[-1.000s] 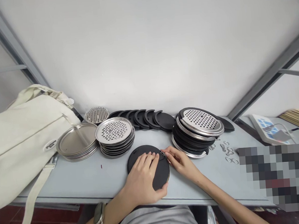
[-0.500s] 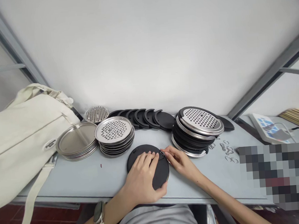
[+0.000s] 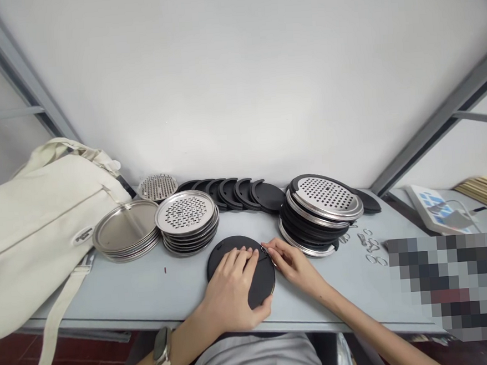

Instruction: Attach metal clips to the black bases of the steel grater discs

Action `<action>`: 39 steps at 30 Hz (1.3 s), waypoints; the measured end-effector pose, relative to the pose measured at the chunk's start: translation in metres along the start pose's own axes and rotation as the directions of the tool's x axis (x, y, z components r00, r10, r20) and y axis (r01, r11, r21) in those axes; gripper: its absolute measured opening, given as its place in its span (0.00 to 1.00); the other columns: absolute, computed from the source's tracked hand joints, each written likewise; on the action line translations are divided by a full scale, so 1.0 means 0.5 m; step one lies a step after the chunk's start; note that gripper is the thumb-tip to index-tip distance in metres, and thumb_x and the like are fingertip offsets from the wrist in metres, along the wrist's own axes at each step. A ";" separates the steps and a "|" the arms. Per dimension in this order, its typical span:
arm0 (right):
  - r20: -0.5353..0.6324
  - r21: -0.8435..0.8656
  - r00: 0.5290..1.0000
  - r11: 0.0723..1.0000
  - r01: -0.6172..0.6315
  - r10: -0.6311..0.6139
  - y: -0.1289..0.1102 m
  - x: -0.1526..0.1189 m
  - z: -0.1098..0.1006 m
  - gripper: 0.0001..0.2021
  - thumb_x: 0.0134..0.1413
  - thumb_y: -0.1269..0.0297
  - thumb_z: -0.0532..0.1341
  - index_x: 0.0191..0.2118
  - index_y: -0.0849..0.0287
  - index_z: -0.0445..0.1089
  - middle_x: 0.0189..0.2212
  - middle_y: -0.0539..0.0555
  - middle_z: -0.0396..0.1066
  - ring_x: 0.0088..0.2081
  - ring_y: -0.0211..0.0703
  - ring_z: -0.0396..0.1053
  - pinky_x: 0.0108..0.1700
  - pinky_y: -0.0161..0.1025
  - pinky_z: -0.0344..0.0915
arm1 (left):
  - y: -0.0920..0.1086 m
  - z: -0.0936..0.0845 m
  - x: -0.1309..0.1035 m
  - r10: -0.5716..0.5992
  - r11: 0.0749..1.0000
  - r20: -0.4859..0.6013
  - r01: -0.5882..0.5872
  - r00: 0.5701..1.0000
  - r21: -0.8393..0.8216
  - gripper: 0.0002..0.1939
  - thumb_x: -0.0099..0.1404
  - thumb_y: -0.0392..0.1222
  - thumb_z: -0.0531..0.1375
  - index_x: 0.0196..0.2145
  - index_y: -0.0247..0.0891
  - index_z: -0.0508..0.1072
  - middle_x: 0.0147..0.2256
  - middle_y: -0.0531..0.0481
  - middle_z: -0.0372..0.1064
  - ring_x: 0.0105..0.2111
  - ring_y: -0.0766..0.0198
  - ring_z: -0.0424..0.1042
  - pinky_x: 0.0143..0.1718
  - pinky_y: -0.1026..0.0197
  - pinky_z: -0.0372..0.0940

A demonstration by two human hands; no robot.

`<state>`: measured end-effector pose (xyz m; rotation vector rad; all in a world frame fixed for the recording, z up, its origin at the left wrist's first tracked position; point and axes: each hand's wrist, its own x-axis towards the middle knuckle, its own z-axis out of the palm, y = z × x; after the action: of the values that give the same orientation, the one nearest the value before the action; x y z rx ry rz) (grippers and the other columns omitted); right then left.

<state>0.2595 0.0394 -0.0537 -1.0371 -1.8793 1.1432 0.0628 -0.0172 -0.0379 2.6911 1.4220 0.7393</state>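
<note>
A flat black disc (image 3: 259,284) lies on the table in front of me. My left hand (image 3: 232,291) is closed over it, fingers across the top and thumb against the near right rim. At the disc's upper right edge, my right hand (image 3: 288,260) pinches a small metal ring (image 3: 264,249). The ring touches the edge there, but my fingertips cover part of it, and I cannot tell whether it passes through the disc.
Stacked grater plates (image 3: 186,213) and plain metal discs (image 3: 125,227) stand left. Black notched discs (image 3: 267,196) line the wall. A stack of black and perforated metal discs (image 3: 328,196) stands right, beside loose metal rings (image 3: 371,246). A cream bag (image 3: 42,224) covers the left end.
Both hands keep the same hold on the disc and the ring. Only the view has shifted very slightly.
</note>
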 end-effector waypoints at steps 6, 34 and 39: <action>0.005 -0.014 1.000 1.000 -0.015 0.015 0.001 -0.003 -0.001 0.16 0.66 0.50 0.51 0.39 0.58 0.64 0.25 0.46 0.55 0.26 0.37 0.53 0.28 0.34 0.53 | 0.002 -0.003 0.002 -0.005 1.000 -0.001 0.005 1.000 0.006 0.35 0.56 0.49 0.59 0.58 0.26 0.64 0.55 0.32 0.65 0.54 0.39 0.65 0.56 0.40 0.62; -0.042 -0.143 0.999 0.990 0.019 -0.025 0.000 -0.012 -0.005 0.12 0.66 0.52 0.52 0.38 0.57 0.60 0.24 0.47 0.62 0.26 0.38 0.58 0.32 0.34 0.59 | 0.001 0.001 -0.002 -0.004 1.000 -0.035 0.003 0.999 -0.030 0.35 0.56 0.47 0.60 0.59 0.27 0.63 0.56 0.33 0.65 0.56 0.41 0.64 0.57 0.41 0.62; -0.050 -0.193 0.998 0.981 0.035 -0.045 -0.005 -0.014 -0.005 0.12 0.66 0.53 0.51 0.37 0.56 0.59 0.26 0.49 0.65 0.28 0.39 0.60 0.34 0.35 0.60 | 0.002 0.003 -0.003 0.000 1.000 -0.026 -0.001 1.000 -0.020 0.35 0.57 0.48 0.60 0.59 0.26 0.63 0.56 0.32 0.64 0.56 0.41 0.64 0.57 0.41 0.62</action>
<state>0.2641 0.0337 -0.0514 -1.1182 -1.9875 0.9151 0.0634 -0.0184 -0.0394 2.6774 1.4116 0.7875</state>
